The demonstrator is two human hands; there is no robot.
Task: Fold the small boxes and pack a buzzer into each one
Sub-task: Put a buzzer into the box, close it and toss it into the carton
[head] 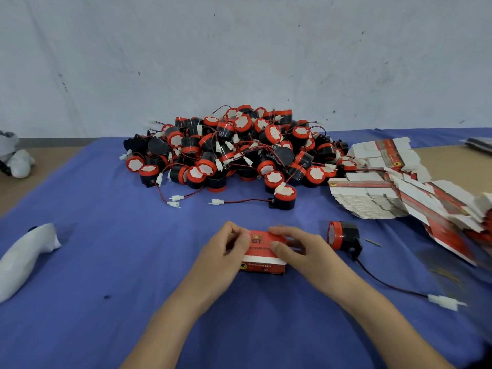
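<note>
Head view, left to right: white cloth bundle (24, 257) on the blue cloth (106, 235), unused. Left hand (229, 249) and right hand (298, 249) are both pinched on the small red box (263, 255) at centre front, fingers on its top edge and ends. Thin card, likely light and easy to crush; best held by the edges and creases, not the panels. Loose buzzer (343, 237) lies just beside the right hand: hard plastic, probably rolls, trailing wire may snag. Buzzer pile (234, 147) behind, flat box blanks (399, 190) at right.
</note>
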